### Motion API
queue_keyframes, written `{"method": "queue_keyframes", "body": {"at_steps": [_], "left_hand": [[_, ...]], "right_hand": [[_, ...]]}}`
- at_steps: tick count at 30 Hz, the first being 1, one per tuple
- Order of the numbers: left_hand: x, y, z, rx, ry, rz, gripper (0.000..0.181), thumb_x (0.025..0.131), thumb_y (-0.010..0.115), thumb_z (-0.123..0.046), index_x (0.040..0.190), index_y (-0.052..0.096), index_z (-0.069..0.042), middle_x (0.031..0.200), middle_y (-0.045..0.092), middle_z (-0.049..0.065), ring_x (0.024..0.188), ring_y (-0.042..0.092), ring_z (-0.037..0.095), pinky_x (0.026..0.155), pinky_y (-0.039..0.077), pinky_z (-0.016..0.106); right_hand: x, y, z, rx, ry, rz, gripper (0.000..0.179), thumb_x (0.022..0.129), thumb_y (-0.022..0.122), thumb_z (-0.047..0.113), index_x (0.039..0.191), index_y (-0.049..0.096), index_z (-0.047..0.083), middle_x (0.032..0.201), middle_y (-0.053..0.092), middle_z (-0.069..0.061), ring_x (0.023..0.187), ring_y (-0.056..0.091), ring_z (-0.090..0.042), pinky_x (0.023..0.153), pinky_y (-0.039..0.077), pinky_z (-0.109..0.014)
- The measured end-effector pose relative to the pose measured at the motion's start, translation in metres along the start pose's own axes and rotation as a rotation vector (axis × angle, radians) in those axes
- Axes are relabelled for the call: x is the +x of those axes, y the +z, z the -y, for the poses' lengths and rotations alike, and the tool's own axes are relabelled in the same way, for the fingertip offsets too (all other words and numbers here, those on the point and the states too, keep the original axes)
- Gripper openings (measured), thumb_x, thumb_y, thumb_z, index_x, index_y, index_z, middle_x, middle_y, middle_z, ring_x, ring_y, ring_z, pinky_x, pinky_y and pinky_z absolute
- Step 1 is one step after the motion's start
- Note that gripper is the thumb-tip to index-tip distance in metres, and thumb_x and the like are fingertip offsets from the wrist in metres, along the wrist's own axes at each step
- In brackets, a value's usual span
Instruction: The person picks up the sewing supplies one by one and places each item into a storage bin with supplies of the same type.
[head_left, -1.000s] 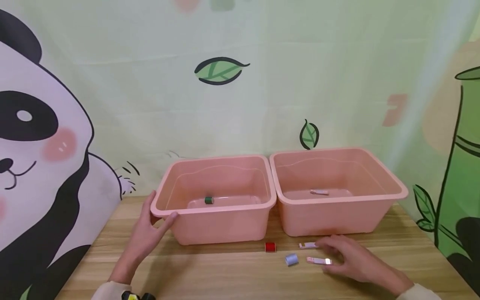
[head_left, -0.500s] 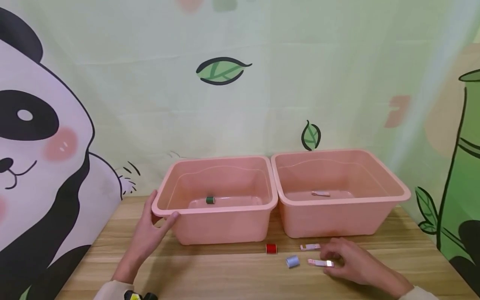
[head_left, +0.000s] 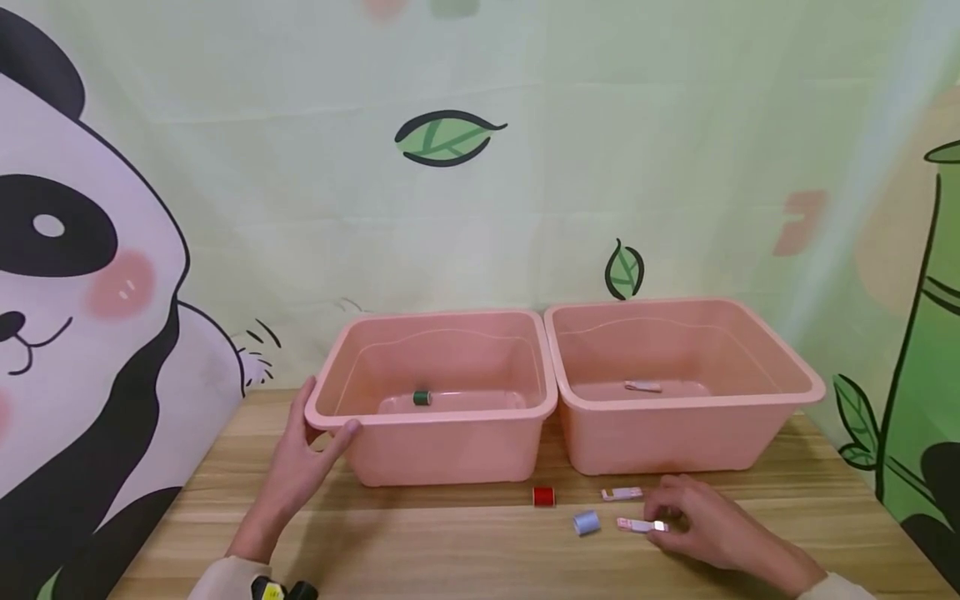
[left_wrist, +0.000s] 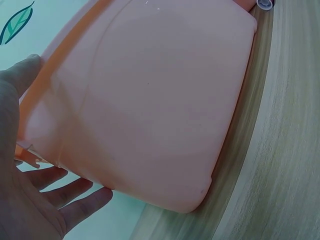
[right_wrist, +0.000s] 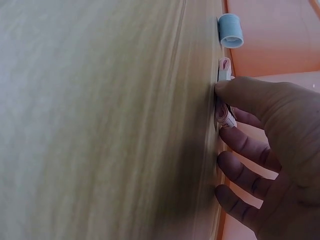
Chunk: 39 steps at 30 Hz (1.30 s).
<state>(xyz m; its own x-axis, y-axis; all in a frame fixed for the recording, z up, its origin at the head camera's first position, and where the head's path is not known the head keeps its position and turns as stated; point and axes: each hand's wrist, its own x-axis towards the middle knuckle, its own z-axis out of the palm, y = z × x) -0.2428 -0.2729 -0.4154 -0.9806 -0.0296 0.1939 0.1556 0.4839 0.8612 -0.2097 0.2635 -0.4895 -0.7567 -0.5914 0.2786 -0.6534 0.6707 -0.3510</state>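
Note:
My left hand (head_left: pixel 298 467) grips the front left corner of the left pink plastic bin (head_left: pixel 442 454), thumb on the rim and fingers along its end. In the left wrist view, the bin's side fills the middle. On the table, my right hand (head_left: pixel 701 521) pinches the right end of a folded measuring tape (head_left: pixel 637 526); its pink-and-white loops (right_wrist: pixel 225 65) show past the thumb in the right wrist view. Behind it lies a second folded measuring tape (head_left: pixel 621 494), just left of my fingertips. A light blue thread spool (head_left: pixel 587 523) and a red thread spool (head_left: pixel 543 497) lie further left.
Inside the left bin lies a green thread spool (head_left: pixel 422 398). The right pink bin (head_left: pixel 660 442) stands against it and holds another folded tape (head_left: pixel 643 387). Both bins stand at the back of the wooden table (head_left: pixel 420 550), before a printed cloth (head_left: pixel 300 167).
My right fingers have drawn back from the rear tape and closed in on the front one. The left hand keeps its place on the bin. The head view has shifted slightly.

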Motion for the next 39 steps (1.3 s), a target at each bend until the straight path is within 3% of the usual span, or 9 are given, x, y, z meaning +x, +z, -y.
{"method": "queue_keyframes", "body": {"at_steps": [14,28,39], "left_hand": [[0.000,0.001,-0.001,-0.024,0.012,0.004,0.100,0.098,0.068,-0.046,0.166,-0.002,-0.025,0.167,0.022,0.014,0.142,0.039,0.040,0.108,0.040,0.061],[0.001,0.001,0.001,-0.029,0.015,0.005,0.100,0.097,0.069,-0.045,0.166,-0.002,-0.027,0.167,0.022,0.013,0.142,0.039,0.039,0.108,0.040,0.061],[0.002,0.001,0.000,-0.021,0.000,0.015,0.101,0.098,0.067,-0.047,0.166,-0.005,-0.027,0.168,0.020,0.014,0.143,0.037,0.040,0.111,0.037,0.062]], "right_hand": [[0.005,0.006,0.001,-0.021,-0.028,-0.055,0.018,0.083,0.085,0.025,0.087,0.070,0.033,0.086,0.053,0.019,0.077,0.046,-0.001,0.064,0.042,-0.024],[0.006,0.005,0.004,-0.027,0.022,-0.034,0.016,0.084,0.084,0.026,0.086,0.068,0.031,0.088,0.053,0.017,0.078,0.047,-0.001,0.064,0.042,-0.024],[0.007,-0.005,0.005,-0.029,-0.113,-0.148,0.023,0.077,0.087,0.017,0.086,0.070,0.029,0.087,0.058,0.019,0.077,0.051,-0.001,0.064,0.046,-0.022]]}}
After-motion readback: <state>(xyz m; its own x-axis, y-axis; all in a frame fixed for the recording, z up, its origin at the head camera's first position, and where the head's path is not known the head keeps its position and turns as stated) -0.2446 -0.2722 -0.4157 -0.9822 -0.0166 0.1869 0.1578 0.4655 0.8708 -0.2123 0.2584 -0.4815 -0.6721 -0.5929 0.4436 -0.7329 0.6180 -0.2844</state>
